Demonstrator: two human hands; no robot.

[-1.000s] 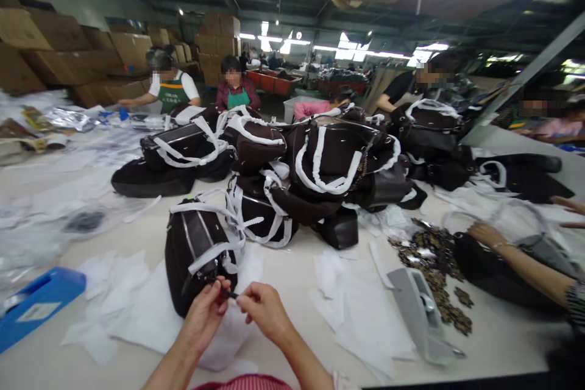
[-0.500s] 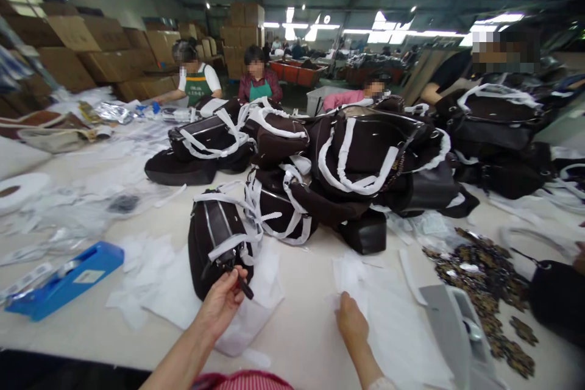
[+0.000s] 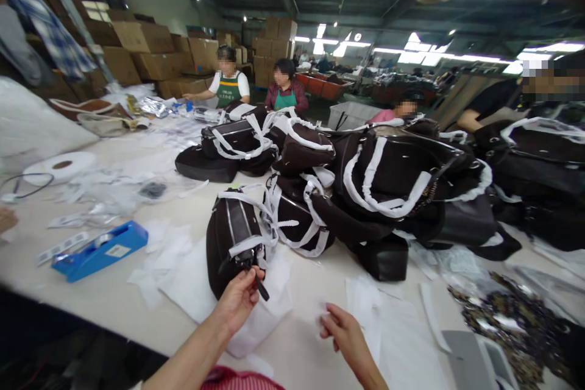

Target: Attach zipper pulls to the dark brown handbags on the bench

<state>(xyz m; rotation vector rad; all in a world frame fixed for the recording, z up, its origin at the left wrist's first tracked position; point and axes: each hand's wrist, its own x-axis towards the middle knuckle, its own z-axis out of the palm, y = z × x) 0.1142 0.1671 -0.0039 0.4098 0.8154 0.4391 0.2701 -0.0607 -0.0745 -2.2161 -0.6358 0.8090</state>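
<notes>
A dark brown handbag [image 3: 231, 237] with white-wrapped straps stands on white paper near the table's front edge. My left hand [image 3: 238, 300] pinches the small dark zipper pull [image 3: 261, 288] hanging at the bag's near end. My right hand [image 3: 343, 334] rests on the table to the right, fingers curled on a small piece of white paper [image 3: 325, 309]. Whether it grips the paper or only touches it is unclear.
A big pile of similar brown bags [image 3: 388, 183] fills the table's middle and right. A blue tape dispenser [image 3: 98, 251] lies at the left, a white tape roll [image 3: 59, 166] farther left. White paper sheets [image 3: 393, 329] and dark metal tags [image 3: 512, 311] lie right. People work at the far side.
My right hand let go of the zipper pull, moved right to the paper sheets, then drew back with a small paper piece. The left hand keeps the pull. The view swung left.
</notes>
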